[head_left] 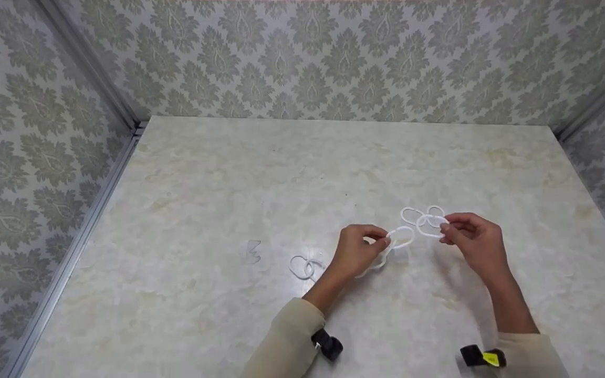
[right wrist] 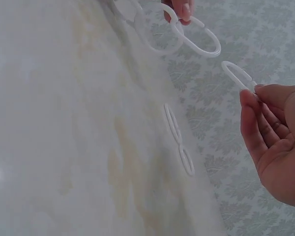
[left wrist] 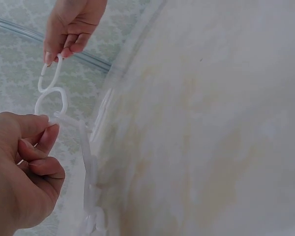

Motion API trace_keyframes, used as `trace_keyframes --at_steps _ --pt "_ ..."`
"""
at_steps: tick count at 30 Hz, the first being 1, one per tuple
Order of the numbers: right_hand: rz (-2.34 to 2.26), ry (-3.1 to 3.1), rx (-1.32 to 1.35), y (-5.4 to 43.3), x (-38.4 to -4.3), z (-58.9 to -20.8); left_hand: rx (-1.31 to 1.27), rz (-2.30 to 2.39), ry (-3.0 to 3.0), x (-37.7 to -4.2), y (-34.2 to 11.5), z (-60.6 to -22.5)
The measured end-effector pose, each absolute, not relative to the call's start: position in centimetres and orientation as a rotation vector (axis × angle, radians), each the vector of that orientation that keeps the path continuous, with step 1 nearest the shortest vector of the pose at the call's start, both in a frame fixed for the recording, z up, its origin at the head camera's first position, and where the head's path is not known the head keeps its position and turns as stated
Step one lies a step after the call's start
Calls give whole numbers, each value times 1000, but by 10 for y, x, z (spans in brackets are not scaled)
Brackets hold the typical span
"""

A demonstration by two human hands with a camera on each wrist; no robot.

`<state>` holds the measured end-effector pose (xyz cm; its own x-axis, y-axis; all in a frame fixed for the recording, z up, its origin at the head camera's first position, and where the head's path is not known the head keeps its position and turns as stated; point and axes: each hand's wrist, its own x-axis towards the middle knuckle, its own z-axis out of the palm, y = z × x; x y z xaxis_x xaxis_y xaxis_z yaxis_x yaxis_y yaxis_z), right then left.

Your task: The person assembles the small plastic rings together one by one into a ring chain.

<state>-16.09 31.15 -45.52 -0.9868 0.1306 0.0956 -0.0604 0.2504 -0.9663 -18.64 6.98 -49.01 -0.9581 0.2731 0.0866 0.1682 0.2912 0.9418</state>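
Between thumb and fingers my left hand (head_left: 360, 251) pinches a white oval plastic ring (head_left: 403, 239), the end link of a chain (left wrist: 88, 167). The chain hangs from it and runs under the left forearm, coming out on the left as linked rings (head_left: 301, 268) on the table. My right hand (head_left: 476, 244) pinches a separate white oval ring (right wrist: 236, 73), which has a small gap in its side. The two held rings face each other, close together. Beyond the right hand's ring, two joined rings (right wrist: 173, 124) lie on the table.
A pale marbled table (head_left: 218, 173) lies under both hands. Left of the chain is a thin clear piece (head_left: 254, 252) with a zigzag edge. Patterned wall panels (head_left: 313, 63) stand at the back and sides. Each forearm wears a black strap (head_left: 326, 345).
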Motion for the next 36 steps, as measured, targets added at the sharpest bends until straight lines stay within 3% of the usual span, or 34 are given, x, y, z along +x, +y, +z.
trace_keyframes --at_steps 9,22,36 --pt "1752 -2374 -8 298 -158 -445 403 1797 2443 -187 70 -490" --pt "1383 -2501 335 280 -162 -446 425 1779 2458 -186 70 -488" --pt "1281 -2558 410 267 -167 -445 409 1791 2450 -187 70 -489"
